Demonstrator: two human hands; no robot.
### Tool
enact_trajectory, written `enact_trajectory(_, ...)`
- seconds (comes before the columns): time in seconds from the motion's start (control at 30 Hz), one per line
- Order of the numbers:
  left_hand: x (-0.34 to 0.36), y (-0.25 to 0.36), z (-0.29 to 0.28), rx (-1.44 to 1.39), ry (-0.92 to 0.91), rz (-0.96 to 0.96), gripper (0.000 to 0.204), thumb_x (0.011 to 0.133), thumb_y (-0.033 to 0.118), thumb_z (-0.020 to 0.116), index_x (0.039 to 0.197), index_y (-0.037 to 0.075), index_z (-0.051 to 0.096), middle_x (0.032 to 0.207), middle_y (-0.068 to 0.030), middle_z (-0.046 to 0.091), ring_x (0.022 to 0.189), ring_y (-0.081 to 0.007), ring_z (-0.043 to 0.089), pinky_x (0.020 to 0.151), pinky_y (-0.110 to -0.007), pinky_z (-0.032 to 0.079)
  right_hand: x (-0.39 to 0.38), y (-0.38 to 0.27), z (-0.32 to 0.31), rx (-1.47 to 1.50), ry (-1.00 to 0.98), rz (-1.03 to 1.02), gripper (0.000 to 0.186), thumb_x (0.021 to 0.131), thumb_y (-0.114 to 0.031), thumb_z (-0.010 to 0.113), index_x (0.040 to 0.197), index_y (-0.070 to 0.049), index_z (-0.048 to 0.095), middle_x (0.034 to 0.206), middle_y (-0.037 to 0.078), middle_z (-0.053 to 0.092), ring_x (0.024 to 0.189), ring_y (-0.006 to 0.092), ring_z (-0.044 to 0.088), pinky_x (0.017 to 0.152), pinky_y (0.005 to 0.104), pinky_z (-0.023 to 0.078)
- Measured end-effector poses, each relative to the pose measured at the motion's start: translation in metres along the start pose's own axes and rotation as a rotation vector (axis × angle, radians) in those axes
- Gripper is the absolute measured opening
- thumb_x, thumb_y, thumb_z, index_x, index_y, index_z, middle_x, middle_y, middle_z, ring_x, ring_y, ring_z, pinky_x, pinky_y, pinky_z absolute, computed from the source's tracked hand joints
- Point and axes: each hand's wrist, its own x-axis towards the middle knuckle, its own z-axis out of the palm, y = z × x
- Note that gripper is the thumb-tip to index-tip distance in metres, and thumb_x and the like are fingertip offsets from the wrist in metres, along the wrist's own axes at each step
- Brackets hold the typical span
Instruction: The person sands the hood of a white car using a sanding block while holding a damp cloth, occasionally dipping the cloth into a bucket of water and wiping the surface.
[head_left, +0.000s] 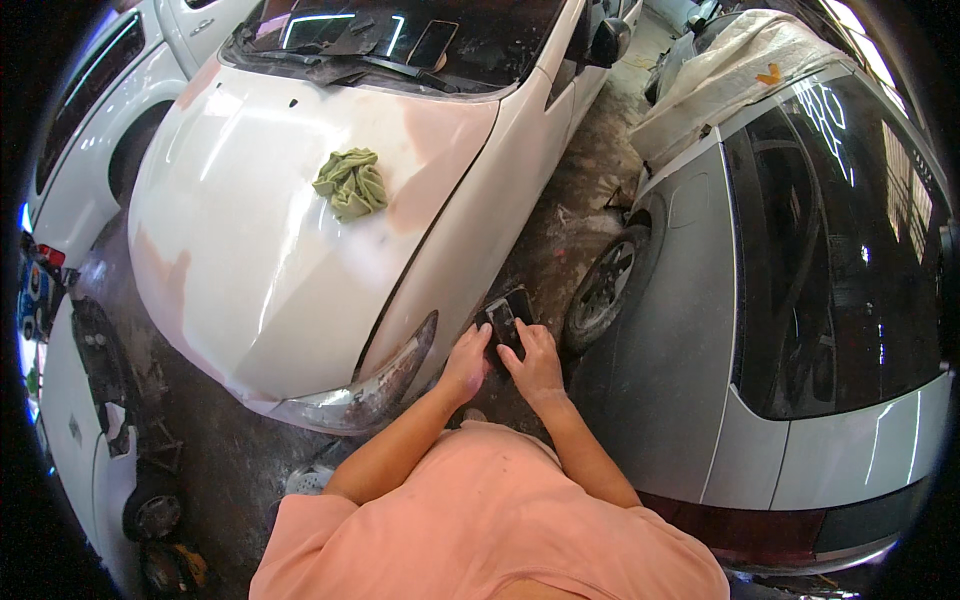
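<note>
Both of my hands are together in front of my body, between the white car and the grey car. My left hand (466,364) has its fingers closed on the left side of a dark flat piece (519,303) with a smaller greyish rectangle on it. My right hand (536,364) grips the same piece from the right, its thumb at the lower edge. The exact kind of this dark piece cannot be made out. Left of my hands is the white car's headlight (390,378). A crumpled green cloth (351,184) lies on the hood (235,260), which has dull pinkish patches.
The grey car (665,400) stands close on my right, its wheel (606,279) just beyond my hands. A phone (433,45) rests on the white car's windshield. Plastic sheeting (735,75) covers a vehicle behind. More white vehicles (90,440) stand at left on the dark floor (215,455).
</note>
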Motion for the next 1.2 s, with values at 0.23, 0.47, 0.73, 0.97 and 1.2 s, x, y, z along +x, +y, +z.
enact_trajectory(0.23,0.002,0.001,0.015,0.048,0.027,0.017,0.030,0.113,0.038,0.055,0.130,0.015,0.062,0.092,0.0055,0.060,0.067,-0.0050,0.046,0.054,-0.025,0.036,0.003,0.010,-0.008,0.023,-0.002,-0.040,0.059,0.091,-0.022,0.081,0.139,0.007,0.062,0.122,0.021,0.063,0.117,0.0402,0.060,0.103,0.0478,0.050)
enact_trajectory(0.47,0.027,-0.021,0.002,0.255,0.065,0.235,0.032,0.111,0.028,0.056,0.125,0.001,0.065,0.114,-0.0036,0.069,0.103,-0.0149,0.061,0.095,-0.034,0.049,0.012,0.018,-0.011,0.061,0.002,-0.091,0.061,0.090,-0.025,0.083,0.138,0.006,0.062,0.122,0.021,0.062,0.118,0.0403,0.059,0.104,0.0486,0.050)
enact_trajectory(0.73,0.025,0.031,0.013,0.023,0.022,0.187,0.037,0.112,0.030,0.057,0.138,0.004,0.059,0.124,-0.0060,0.070,0.109,-0.0177,0.066,0.098,-0.035,0.052,0.071,0.049,-0.019,0.751,-0.359,0.247,0.043,0.102,-0.021,0.070,0.139,0.000,0.064,0.128,0.015,0.071,0.117,0.0331,0.068,0.102,0.0395,0.054)
enact_trajectory(0.97,0.061,0.060,0.014,0.302,0.355,0.310,0.035,0.113,0.031,0.049,0.135,0.004,0.056,0.117,-0.0117,0.068,0.107,-0.0220,0.065,0.094,-0.037,0.052,0.105,-0.007,0.006,0.014,-0.034,-0.388,0.057,0.096,-0.014,0.069,0.146,0.007,0.052,0.139,0.021,0.062,0.124,0.0395,0.061,0.107,0.0463,0.051)
enact_trajectory(1.2,0.095,0.137,0.005,0.372,0.365,0.358,0.040,0.113,0.035,0.048,0.136,0.004,0.060,0.116,-0.0113,0.066,0.115,-0.0247,0.061,0.103,-0.039,0.047,0.173,-0.045,0.036,-0.139,0.072,-0.335,0.063,0.092,-0.020,0.075,0.146,0.002,0.052,0.135,0.016,0.061,0.118,0.0378,0.060,0.100,0.0475,0.053)
